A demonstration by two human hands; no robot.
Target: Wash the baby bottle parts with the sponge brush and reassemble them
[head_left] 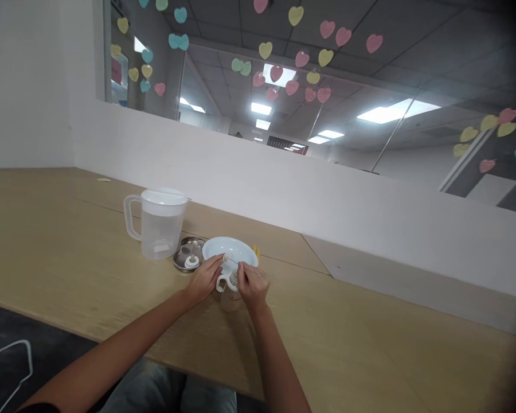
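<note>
My left hand (205, 279) is closed, its fingertips on a small translucent round piece (227, 257) over the pale blue bowl (210, 246). I cannot make out exactly what this piece is. Pinched in my right hand (253, 282) is a thin stick (234, 262), whose tip reaches toward the piece. Below the hands a baby bottle (231, 299) with white handles stands upright on the table, its top partly hidden by my right hand. Left of the bowl, a round metal dish (179, 262) holds a white bottle collar (192, 262) with a clear teat.
A lidded clear pitcher (161, 232) with water stands left of the dish on the wooden table (90, 252). Something yellow (257, 251) shows behind the bowl's right edge. A white wall (262, 178) with a window above runs along the back.
</note>
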